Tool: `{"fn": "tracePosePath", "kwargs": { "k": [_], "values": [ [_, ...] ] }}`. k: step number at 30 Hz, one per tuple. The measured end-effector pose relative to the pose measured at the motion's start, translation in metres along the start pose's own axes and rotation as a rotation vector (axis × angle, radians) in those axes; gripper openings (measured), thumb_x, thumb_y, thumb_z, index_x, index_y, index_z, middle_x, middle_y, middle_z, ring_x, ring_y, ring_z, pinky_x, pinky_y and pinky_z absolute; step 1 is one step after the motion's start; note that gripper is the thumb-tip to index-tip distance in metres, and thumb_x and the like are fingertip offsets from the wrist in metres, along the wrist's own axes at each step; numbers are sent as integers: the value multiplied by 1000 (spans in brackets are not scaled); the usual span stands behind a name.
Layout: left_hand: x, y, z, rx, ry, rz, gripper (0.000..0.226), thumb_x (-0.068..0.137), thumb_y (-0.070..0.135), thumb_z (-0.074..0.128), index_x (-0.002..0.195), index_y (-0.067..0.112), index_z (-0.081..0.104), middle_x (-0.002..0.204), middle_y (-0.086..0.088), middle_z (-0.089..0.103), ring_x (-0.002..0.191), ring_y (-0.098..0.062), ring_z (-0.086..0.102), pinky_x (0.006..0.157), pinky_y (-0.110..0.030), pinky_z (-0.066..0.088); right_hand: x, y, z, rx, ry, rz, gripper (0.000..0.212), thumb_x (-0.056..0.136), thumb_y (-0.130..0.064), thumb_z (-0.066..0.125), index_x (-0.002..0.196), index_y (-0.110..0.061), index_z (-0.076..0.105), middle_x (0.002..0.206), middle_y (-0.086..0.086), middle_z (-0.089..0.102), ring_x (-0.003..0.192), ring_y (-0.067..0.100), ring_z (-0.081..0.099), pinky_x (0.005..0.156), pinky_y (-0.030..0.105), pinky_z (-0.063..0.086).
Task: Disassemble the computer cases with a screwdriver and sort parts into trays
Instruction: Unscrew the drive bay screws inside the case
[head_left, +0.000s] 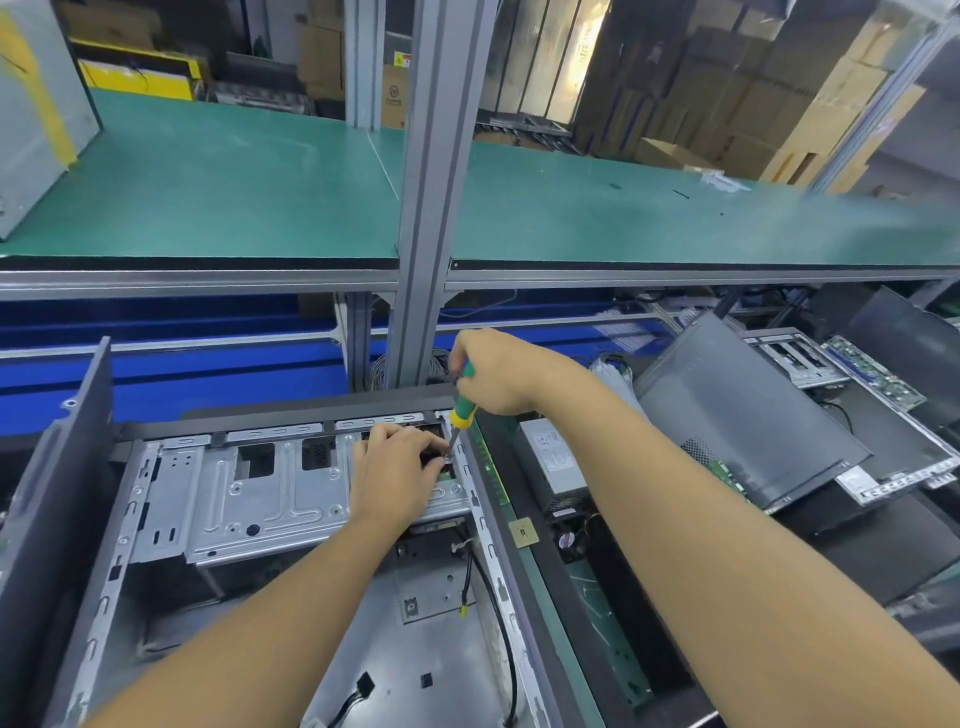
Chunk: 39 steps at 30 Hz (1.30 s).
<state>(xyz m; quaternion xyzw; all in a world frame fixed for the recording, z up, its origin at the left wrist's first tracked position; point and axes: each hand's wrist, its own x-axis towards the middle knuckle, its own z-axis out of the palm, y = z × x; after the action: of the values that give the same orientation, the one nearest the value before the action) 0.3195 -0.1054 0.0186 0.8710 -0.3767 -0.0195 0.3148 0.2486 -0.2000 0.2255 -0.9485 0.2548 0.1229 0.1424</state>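
Note:
An open computer case (156, 519) lies on its side in front of me, its silver drive cage (249, 488) facing up. My right hand (493, 371) grips a screwdriver (462, 410) with a green and yellow handle, held nearly upright with its tip down at the cage's far right corner. My left hand (397, 467) rests on the cage right beside the tip, its fingers curled around a small part where the tip meets the metal. The screw itself is hidden by the fingers.
A dark case side panel (57, 467) stands upright at the left. To the right lie a power supply (553, 462), a tilted dark case cover (737, 410), circuit boards (878, 371) and other metal frames. A green shelf (208, 187) and grey post (431, 197) rise behind the case.

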Motion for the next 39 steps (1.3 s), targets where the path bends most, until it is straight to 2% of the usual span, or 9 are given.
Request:
{"fn": "tracePosePath", "kwargs": {
  "k": [3, 7, 10, 14, 24, 29, 33, 36, 39],
  "values": [
    [0, 1, 0, 2, 2, 1, 19, 88, 39, 69, 107, 43, 70, 100, 24, 67, 106, -8, 42, 82, -31, 22, -1, 5, 0, 105, -9, 5, 24, 91, -10, 63, 109, -20, 52, 114, 4, 49, 79, 15, 50, 61, 30, 46],
    [0, 0, 0, 8, 5, 9, 18, 88, 39, 70, 106, 42, 71, 98, 25, 66, 105, -8, 42, 82, -31, 22, 4, -1, 11, -79, 95, 56, 53, 96, -46, 60, 131, -11, 41, 133, 15, 43, 109, 35, 52, 84, 49, 51],
    [0, 0, 1, 7, 11, 15, 17, 88, 38, 70, 104, 42, 71, 96, 25, 65, 104, -8, 42, 81, -31, 22, 7, -2, 13, -87, 211, 158, 72, 99, -64, 39, 142, -7, 32, 113, 15, 55, 88, 31, 57, 63, 40, 45],
    [0, 1, 0, -16, 8, 11, 16, 88, 37, 70, 103, 42, 72, 96, 25, 66, 105, -8, 42, 82, -31, 23, 11, 0, 12, -129, 185, 66, 39, 105, -41, 46, 121, -5, 39, 78, 8, 51, 75, 27, 53, 58, 37, 41],
    [-2, 3, -3, -10, 5, 1, 15, 89, 37, 69, 103, 40, 71, 98, 23, 67, 108, -9, 42, 81, -30, 19, 2, 4, 10, 39, 68, -79, 20, 99, -17, 57, 117, -15, 48, 125, 9, 42, 90, 26, 54, 85, 43, 51],
    [-1, 4, -3, -3, -3, 0, 16, 90, 44, 66, 105, 42, 70, 97, 26, 63, 108, -8, 41, 82, -30, 21, 4, 0, 19, -61, 222, 90, 59, 102, -55, 40, 137, -9, 36, 119, 18, 53, 86, 33, 56, 58, 38, 39],
    [0, 3, -2, 13, -5, -12, 15, 90, 47, 65, 103, 44, 71, 100, 26, 65, 110, -8, 42, 85, -31, 24, 8, 0, 22, -23, 280, 15, 20, 108, -29, 41, 103, -11, 35, 78, 5, 46, 70, 28, 52, 49, 34, 32],
    [0, 3, -2, 26, -16, -19, 13, 89, 48, 66, 102, 45, 70, 100, 26, 65, 111, -8, 41, 86, -31, 25, 7, 0, 15, 13, 176, -52, 12, 104, -16, 47, 109, -7, 41, 107, 14, 49, 86, 34, 59, 69, 43, 51],
    [0, 2, -1, 24, -17, -15, 11, 89, 48, 66, 100, 46, 69, 97, 26, 64, 112, -8, 42, 86, -31, 26, 4, 1, 9, 69, 79, -67, 18, 101, -13, 49, 117, -7, 45, 121, 13, 43, 93, 34, 56, 86, 49, 52]
  ]
}}
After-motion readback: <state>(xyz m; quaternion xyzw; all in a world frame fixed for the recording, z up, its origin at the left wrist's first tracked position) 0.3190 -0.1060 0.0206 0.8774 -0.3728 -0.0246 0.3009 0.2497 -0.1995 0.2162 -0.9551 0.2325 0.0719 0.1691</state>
